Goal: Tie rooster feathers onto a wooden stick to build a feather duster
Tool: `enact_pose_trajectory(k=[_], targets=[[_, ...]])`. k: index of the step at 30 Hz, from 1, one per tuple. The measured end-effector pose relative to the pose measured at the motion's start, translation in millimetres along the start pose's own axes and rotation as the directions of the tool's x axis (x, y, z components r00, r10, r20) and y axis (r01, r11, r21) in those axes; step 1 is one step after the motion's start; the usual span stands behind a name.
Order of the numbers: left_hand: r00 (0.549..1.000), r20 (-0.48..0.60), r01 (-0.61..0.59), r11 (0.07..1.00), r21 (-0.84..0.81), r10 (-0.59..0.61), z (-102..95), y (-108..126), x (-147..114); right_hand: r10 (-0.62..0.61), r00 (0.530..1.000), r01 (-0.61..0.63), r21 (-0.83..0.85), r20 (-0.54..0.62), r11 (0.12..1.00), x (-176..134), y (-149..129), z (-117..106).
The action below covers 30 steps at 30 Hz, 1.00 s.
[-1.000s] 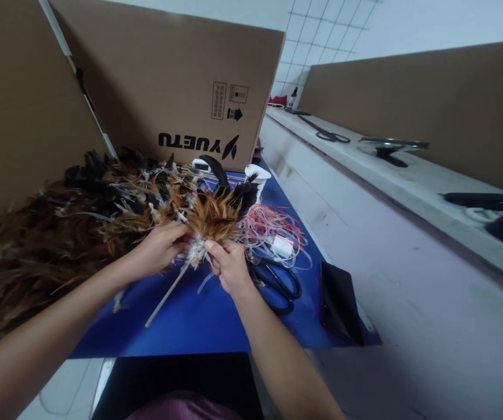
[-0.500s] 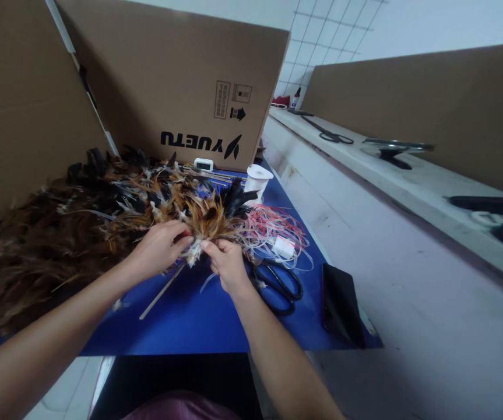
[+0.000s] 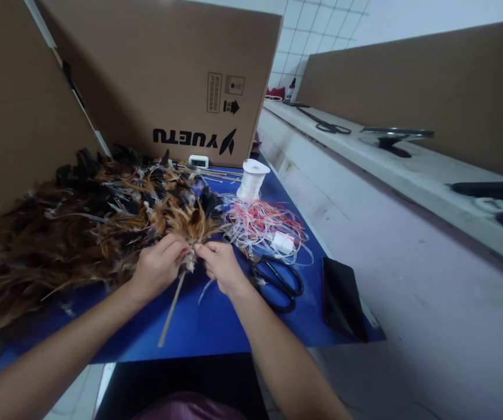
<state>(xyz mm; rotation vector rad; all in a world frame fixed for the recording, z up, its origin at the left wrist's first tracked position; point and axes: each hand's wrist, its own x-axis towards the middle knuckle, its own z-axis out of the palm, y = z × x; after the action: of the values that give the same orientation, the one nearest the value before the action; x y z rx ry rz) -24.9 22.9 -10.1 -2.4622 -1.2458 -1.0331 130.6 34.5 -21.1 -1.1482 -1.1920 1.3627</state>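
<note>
Fingertips of the left hand (image 3: 157,268) and right hand (image 3: 220,265) press together on the base of a feather bundle (image 3: 192,224), where its thin stick (image 3: 171,309) runs down toward the person over the blue mat (image 3: 216,326). Left of the pinch lies a feather pile (image 3: 45,239); right of it lie black scissors (image 3: 280,283), loose strips (image 3: 264,224) and a white spool (image 3: 251,178).

A large brown cardboard box (image 3: 168,76) printed YUETU stands at the back of the blue-covered bench (image 3: 216,321). A white spool of thread (image 3: 251,178) stands before it, near a tangle of red and white strips (image 3: 268,224). Black-handled scissors (image 3: 280,283) lie beside a flat black pouch (image 3: 343,297).
</note>
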Motion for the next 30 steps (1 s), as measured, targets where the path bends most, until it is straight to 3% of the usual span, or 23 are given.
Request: enact_pose_trajectory(k=[3,7,16,20,25,30], targets=[[0.998,0.008,-0.058,0.998,-0.003,0.058,4.2,-3.9,-4.6,0.048,0.998,-0.05,0.045,0.038,0.998,0.1,2.4,0.5],[0.996,0.003,-0.084,0.986,-0.144,0.085,9.2,-8.6,-8.1,0.013,1.0,-0.013,0.036,0.011,0.999,0.4,4.4,2.0],[0.992,0.028,0.12,0.866,-0.485,-0.122,15.0,-20.2,-10.9,-0.001,1.0,0.001,0.0,-0.014,1.0,4.2,14.2,5.7],[0.976,0.131,0.219,0.751,-0.623,-0.176,18.3,-23.1,-13.9,0.075,0.997,-0.075,0.002,0.004,0.997,7.3,18.7,5.4],[0.959,0.239,0.276,0.703,-0.656,-0.153,19.2,-19.7,-15.5,0.124,0.99,-0.126,0.037,0.063,0.991,9.2,23.2,4.9],[0.939,0.291,0.332,0.705,-0.627,-0.184,23.8,-20.6,-15.9,0.041,0.999,-0.035,-0.183,0.028,0.982,13.1,30.2,1.8]])
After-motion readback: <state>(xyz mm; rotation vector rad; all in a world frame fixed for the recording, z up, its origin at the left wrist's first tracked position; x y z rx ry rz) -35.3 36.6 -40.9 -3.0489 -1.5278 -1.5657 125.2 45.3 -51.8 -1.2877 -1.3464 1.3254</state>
